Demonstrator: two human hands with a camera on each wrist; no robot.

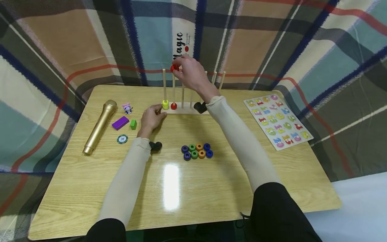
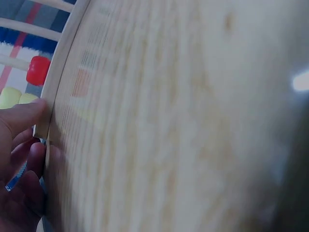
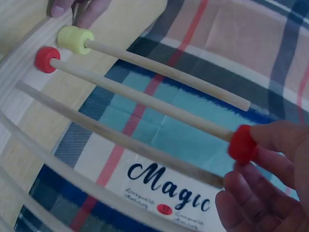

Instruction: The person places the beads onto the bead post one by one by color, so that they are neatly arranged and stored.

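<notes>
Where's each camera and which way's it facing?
Head: on the head, facing forward and down at the table; left hand, right hand and sleeves show.
Left wrist: on that wrist, looking over table and base; left fingers show.
Right wrist: on that wrist, looking down the pegs; right hand pinching red bead, left fingertips show.
Both wrist views share the lower red bead.

the peg rack (image 1: 181, 111) stands near the far edge of the worktop (image 1: 69, 191), loose rings (image 1: 196, 156) before it; the microphone (image 1: 100, 127) lies by the left edge, the sticker sheet (image 1: 278, 121) by the right.
</notes>
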